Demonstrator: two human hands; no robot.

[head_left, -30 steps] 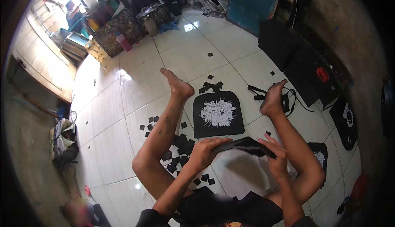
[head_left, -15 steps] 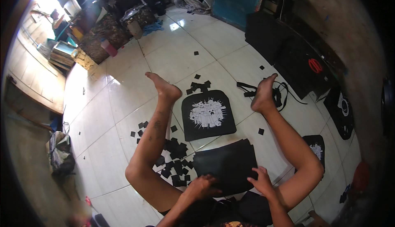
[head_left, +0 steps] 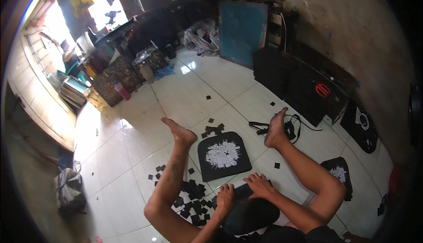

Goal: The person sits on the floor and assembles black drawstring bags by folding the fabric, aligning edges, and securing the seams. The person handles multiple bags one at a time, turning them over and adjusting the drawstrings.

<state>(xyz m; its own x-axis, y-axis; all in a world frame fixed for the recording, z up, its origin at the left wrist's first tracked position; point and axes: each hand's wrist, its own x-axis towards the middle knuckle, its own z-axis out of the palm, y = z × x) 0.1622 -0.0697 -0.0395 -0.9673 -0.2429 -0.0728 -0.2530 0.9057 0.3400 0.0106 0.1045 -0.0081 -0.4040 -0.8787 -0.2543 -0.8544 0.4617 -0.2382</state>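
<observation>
Resting the bent fingers of left hand (head_left: 225,199) and right hand (head_left: 262,187) along the far edge of a plain black sheet (head_left: 249,216) between bare bent legs (head_left: 175,170) — whether gripping or only pressing, cannot tell. Facing a black round-topped panel with white print (head_left: 223,155) just beyond — beside small black squares (head_left: 193,189) on pale floor tiles (head_left: 178,97).

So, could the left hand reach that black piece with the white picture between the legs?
Probably yes: the printed black piece lies just past the left hand, with nothing visible blocking the way. It might need to leave the dark sheet first.
</observation>
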